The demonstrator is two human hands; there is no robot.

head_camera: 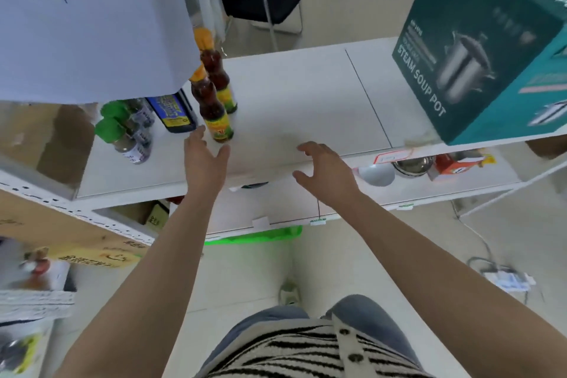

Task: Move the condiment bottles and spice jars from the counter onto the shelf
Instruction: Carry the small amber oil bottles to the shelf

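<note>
Spice jars (pixel 129 135) with green lids stand at the left end of the white shelf (pixel 306 95), close together and partly tucked under a white paper sheet (pixel 86 24) that hangs over that corner; the count of jars behind the front two is hard to tell; just to their right stands a dark bottle with a blue and yellow label (pixel 175 115), its top hidden by the sheet; next comes the near sauce bottle (pixel 211 109), dark red-brown with an orange cap and a yellow-green label, upright; the far sauce bottle (pixel 218 80) of the same kind stands just behind it, also upright, and the two look close to touching, though I cannot tell whether they do.

Left hand (pixel 204 159) reaches over the shelf's front part, fingers straight and spread, holding nothing; its fingertips lie just beside the base of the near sauce bottle, and whether they touch it I cannot tell; right hand (pixel 325 170) hovers near the shelf's front edge, well apart from the bottles, fingers loosely curved and spread wide, holding nothing.

Further right on the shelf stands a teal box printed "STEAM SOUP POT" (pixel 491 49); on the lower shelf beneath it lie a metal bowl (pixel 412 164) and an orange packet (pixel 454 164); at far lower left, blurred, another bottle (pixel 38 264) stands on a separate surface.
</note>
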